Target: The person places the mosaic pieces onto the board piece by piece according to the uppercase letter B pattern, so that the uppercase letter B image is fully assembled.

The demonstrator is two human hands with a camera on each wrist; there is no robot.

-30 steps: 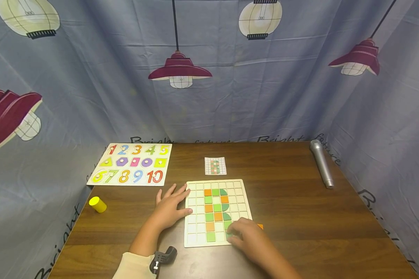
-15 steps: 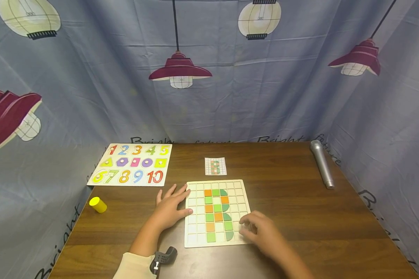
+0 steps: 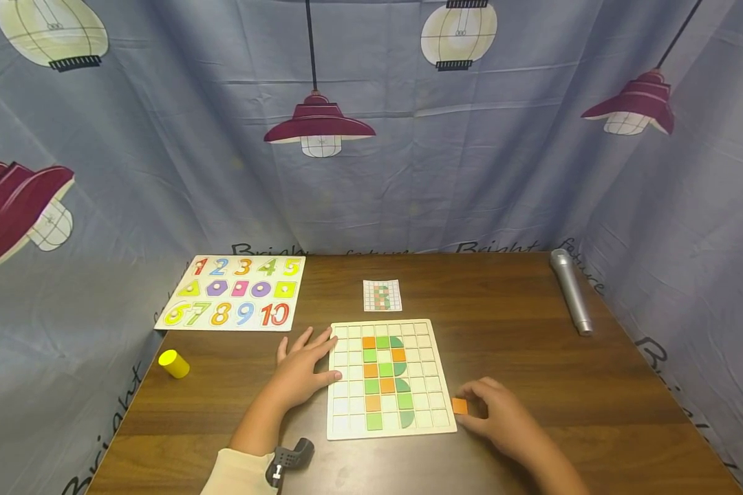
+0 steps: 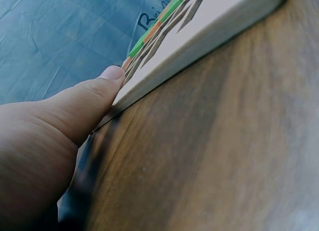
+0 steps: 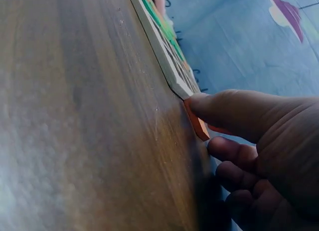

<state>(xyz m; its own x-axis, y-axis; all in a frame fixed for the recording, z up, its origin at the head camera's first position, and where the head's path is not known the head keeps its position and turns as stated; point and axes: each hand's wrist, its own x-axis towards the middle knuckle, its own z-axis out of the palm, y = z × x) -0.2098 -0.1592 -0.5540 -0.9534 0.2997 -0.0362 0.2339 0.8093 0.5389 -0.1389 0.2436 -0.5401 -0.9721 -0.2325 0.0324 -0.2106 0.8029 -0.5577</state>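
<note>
A pale wooden grid board (image 3: 353, 416) lies on the table with orange and light green square tiles and dark green quarter-round tiles (image 3: 406, 418) set in its cells. My left hand (image 3: 298, 375) rests at the board's left edge, fingers spread, thumb and fingertips touching it; the left wrist view shows the thumb (image 4: 94, 94) against the board's side. To the right of the board, my right hand (image 3: 501, 416) pinches an orange square tile (image 3: 459, 406) between thumb and a finger. That tile (image 5: 196, 121) is low at the table, by the board's corner.
Behind the board lies a small pattern card (image 3: 382, 304). A number and shape puzzle board (image 3: 229, 300) is at the back left, with a yellow cylinder (image 3: 174, 364) in front of it. A silver microphone-like stick (image 3: 571, 292) lies at the far right.
My right hand has left the quarter-round tile at the board's lower right, uncovering it, and moved right to the orange square tile. My left hand has stayed put.
</note>
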